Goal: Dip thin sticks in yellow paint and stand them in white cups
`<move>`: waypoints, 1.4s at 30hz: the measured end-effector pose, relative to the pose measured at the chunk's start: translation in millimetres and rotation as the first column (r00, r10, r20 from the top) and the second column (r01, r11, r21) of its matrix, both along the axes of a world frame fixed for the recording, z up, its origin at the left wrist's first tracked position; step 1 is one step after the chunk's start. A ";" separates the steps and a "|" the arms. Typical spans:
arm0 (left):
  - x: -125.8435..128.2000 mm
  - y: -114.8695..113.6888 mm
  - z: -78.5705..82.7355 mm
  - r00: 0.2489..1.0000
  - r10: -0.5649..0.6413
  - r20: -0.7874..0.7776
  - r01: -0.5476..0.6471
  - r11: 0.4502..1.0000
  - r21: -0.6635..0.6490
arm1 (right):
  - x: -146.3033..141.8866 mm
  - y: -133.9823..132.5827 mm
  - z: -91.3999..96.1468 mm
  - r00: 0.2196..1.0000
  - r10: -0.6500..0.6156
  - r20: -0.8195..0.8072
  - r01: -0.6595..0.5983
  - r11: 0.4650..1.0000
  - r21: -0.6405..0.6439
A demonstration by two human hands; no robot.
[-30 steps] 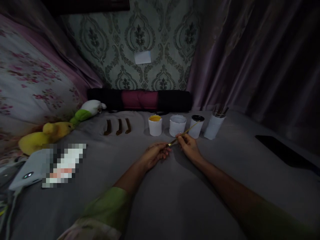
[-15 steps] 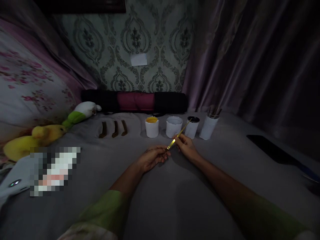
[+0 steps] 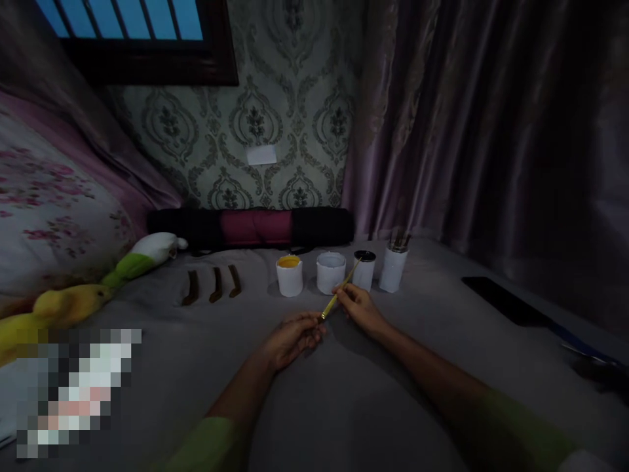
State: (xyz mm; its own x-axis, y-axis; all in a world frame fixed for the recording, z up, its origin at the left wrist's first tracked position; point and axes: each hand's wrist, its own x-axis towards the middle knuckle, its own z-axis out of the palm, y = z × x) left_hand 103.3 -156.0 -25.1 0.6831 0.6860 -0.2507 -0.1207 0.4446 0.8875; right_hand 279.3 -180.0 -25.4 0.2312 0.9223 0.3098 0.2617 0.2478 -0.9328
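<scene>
A thin yellow-gold paintbrush [image 3: 331, 305] slants between my hands, pinched in the fingers of my right hand [image 3: 361, 307]. Its thin end points up toward a white cup with a dark top [image 3: 363, 272]. The lower end meets the fingertips of my left hand [image 3: 295, 339], which is curled closed; what it holds there, if anything, is too dark to make out. Just beyond my hands stand a white cup of yellow paint [image 3: 289, 278] and a wider white cup with pale contents [image 3: 331, 275]. A tall white holder with several brushes [image 3: 393, 269] is at the right end.
Three bent brown pieces [image 3: 215, 285] stand in a row on the grey cloth [image 3: 314, 419] to the left. Plush toys [image 3: 73, 303] lie further left. A black-and-maroon roll [image 3: 255, 227] runs along the wall. A flat black object [image 3: 496, 298] lies at right.
The view has tilted up and a little right, so a barred window now shows at the top left. Both hands keep nearly the same pose around the paintbrush.
</scene>
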 end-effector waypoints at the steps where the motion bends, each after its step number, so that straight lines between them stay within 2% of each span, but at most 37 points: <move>1: -0.3 0.4 -0.7 1.000 0.000 0.002 0.000 1.000 0.006 | 1.1 -0.4 0.8 1.000 -0.011 -0.003 0.011 1.000 -0.005; 5: -2.3 1.9 -3.8 0.999 -0.018 0.032 0.017 1.000 0.022 | 7.0 -2.2 6.6 0.999 -0.034 -0.031 0.033 0.999 -0.015; 14: -4.3 0.5 -1.3 1.000 0.007 0.011 -0.007 1.000 0.004 | 21.1 -1.4 43.9 0.979 -0.154 -0.132 0.153 0.988 -0.015; 22: -5.3 0.9 -1.0 1.000 0.014 0.012 -0.013 1.000 -0.007 | 31.9 0.9 61.6 0.956 -0.251 -0.154 0.245 0.968 -0.056; 27: -5.6 0.0 1.3 1.000 0.019 0.016 -0.019 1.000 -0.021 | 32.8 -1.0 65.8 0.952 -0.273 -0.134 0.266 0.961 -0.073; 36: -7.6 3.6 -3.9 0.999 0.022 0.049 -0.020 0.999 -0.043 | 38.6 -5.3 59.9 0.942 -0.302 -0.144 0.291 0.952 -0.094; 42: -8.5 7.6 -7.8 0.995 0.024 0.097 -0.015 0.996 -0.092 | 38.3 -6.8 67.2 0.938 -0.322 -0.131 0.307 0.944 -0.121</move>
State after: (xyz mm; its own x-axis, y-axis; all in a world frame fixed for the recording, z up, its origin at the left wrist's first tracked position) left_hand 94.8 -148.4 -33.0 0.6943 0.6765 -0.2454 -0.2140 0.5197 0.8271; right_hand 317.6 -186.8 41.8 0.5504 0.8187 0.1633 0.1696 0.0819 -0.9821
